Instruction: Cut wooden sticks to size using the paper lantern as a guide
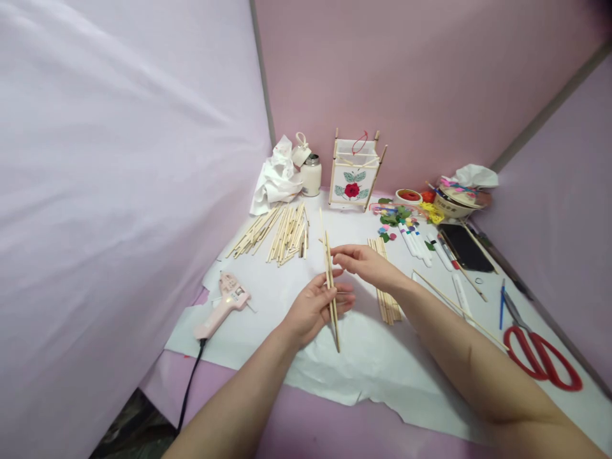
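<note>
Above the middle of the white paper sheet (373,363), a few thin wooden sticks (331,287) are held clear of the table, pressed side by side and pointing away from the body. They are gripped low down by the left hand (315,309), whose fingers are curled around them from beneath. Near the far end they are pinched by the thumb and forefinger of the right hand (366,262). Held at two places like this, the sticks appear to be squeezed flush against one another.

A pink glue gun (224,303) is laid to the left, seemingly within easy reach, with its cord run off the table edge. A loose heap of sticks (282,233) lies beyond, and a tidier row of sticks (387,299) lies beside the right wrist. A paper lantern (354,172), markers (415,242) and red scissors (540,350) are set well apart. Nothing is seen between the hands and the glue gun.
</note>
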